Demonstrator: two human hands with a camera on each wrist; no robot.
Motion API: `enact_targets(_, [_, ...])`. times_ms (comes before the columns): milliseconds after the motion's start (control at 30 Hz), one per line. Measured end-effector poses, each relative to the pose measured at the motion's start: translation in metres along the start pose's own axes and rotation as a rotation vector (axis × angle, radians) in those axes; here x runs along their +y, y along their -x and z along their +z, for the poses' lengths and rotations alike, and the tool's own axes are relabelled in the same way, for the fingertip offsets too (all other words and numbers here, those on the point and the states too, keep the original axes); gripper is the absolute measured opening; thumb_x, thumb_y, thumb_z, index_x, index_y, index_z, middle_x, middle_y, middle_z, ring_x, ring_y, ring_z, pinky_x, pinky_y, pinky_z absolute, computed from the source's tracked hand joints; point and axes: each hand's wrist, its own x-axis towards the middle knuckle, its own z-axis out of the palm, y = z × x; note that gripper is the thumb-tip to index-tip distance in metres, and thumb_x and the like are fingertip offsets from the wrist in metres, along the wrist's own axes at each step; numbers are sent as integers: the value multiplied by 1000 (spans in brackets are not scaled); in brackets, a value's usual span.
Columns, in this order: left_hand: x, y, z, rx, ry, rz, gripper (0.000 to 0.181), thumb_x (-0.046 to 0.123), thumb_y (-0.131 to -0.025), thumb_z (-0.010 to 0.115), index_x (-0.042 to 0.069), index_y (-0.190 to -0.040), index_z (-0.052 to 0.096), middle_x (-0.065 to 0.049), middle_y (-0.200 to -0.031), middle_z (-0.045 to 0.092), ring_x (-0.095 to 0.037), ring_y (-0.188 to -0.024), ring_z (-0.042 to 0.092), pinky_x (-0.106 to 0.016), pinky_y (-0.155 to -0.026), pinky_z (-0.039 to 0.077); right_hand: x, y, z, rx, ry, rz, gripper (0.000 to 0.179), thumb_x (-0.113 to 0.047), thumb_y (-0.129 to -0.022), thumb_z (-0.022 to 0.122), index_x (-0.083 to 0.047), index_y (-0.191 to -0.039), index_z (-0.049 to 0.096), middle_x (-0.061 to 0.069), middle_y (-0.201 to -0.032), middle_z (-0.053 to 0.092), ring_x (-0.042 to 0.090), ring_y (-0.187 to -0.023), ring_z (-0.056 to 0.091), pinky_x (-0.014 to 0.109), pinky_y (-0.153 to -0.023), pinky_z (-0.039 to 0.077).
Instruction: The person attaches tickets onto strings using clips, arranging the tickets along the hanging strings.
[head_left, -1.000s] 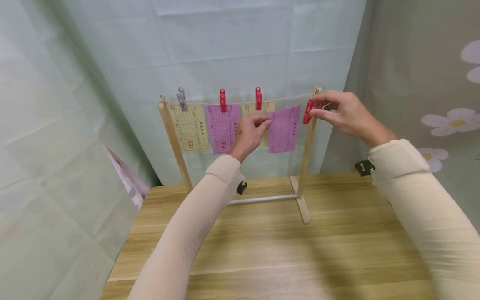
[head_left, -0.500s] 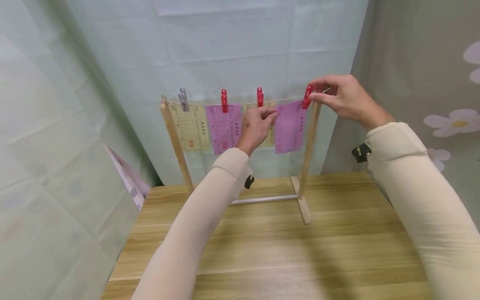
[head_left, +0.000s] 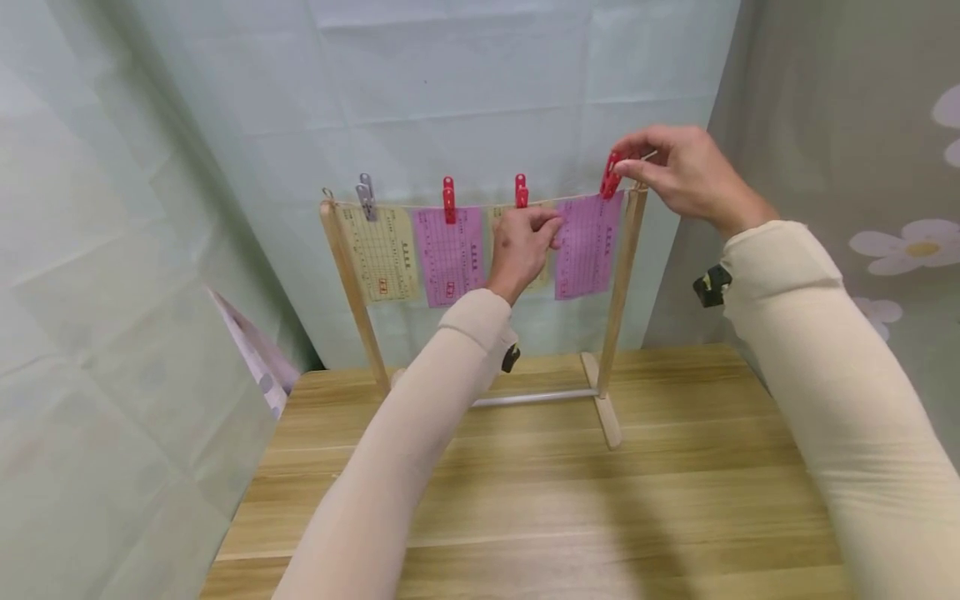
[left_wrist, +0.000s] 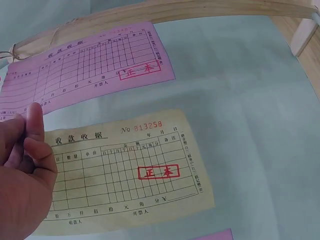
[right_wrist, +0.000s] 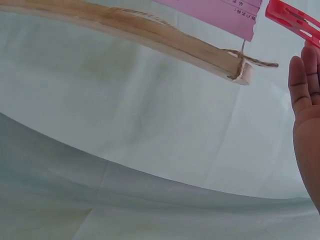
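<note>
My left hand (head_left: 521, 246) pinches the upper left edge of a pink receipt slip (head_left: 588, 250) at the right end of a string. In my right hand (head_left: 682, 179) a red clothespin (head_left: 611, 177) is pinched between thumb and fingers, right at the slip's top edge and the string. A yellow receipt slip (left_wrist: 125, 175) hangs beside it, partly hidden by my left hand, under another red clothespin (head_left: 521, 190). Farther left hang a second pink slip (head_left: 452, 262) with a red clothespin (head_left: 449, 200) and another yellow slip (head_left: 386, 258) with a grey clothespin (head_left: 366, 198).
The string runs between two wooden posts, the right post (head_left: 624, 283) and the left post (head_left: 356, 296). A white bar (head_left: 536, 398) joins their feet on the wood-grain table (head_left: 570, 517). Pale cloth (head_left: 480, 83) hangs behind, with a flowered grey cloth (head_left: 810, 167) at the right.
My right hand has raised the red clothespin from beside the post to the slip's top edge. My left hand has moved right and up, carrying the pink slip up to the string.
</note>
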Motion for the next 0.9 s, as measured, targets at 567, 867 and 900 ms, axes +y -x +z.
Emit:
enact_targets(567, [7,0,7,12,4,-56,17,13,-97,67,5,-110,76,-3,-90,74,-7,-70,67,-18,-60,48,0,-8,14,4,-36,40,24,-17,-102,60,-4,-121,66,12,-116,65,18,-92,58,24,-75,45])
enact_targets(867, [9,2,9,21,-5,-71,18,14,-98,66,6,-110,77,-1,-86,73,-7,-73,65,-18,-64,47,5,-9,20,4,-31,3,23,-15,-100,62,-3,-118,67,13,-112,67,17,-96,56,25,-81,44])
enact_targets(900, [9,2,10,21,-5,-73,18,14,-98,66,6,-111,76,-1,-87,73,-7,-73,65,-18,-64,48,5,-9,20,3,-29,0,22,-15,-100,62,-3,-118,67,13,-112,67,16,-96,57,25,-81,44])
